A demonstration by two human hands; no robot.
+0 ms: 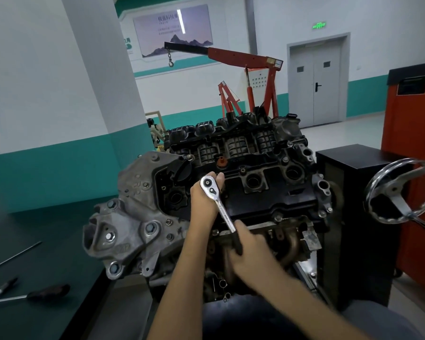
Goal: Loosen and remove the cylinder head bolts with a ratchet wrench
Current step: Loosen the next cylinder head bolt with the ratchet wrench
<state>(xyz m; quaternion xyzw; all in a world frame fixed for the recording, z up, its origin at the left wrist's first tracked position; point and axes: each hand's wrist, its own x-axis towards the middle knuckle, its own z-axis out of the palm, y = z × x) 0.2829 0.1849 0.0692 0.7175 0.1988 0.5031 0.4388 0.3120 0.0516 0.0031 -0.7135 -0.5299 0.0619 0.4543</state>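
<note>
The left hand [205, 201] holds the round head of the chrome ratchet wrench [221, 208], with its fingers [220, 177] curled up round the head's far side. The right hand [247, 253] is wrapped round the wrench's black grip, nearer the person. The head rests over the black plastic cylinder head cover [268, 192]; whatever bolt lies beneath is hidden by the fingers. A small silver cover bolt [243, 170] sits just right of the left fingertips. Well right of both hands stands a chromed spoked handwheel [400, 190], and well left lies a black-handled screwdriver [47, 293].
</note>
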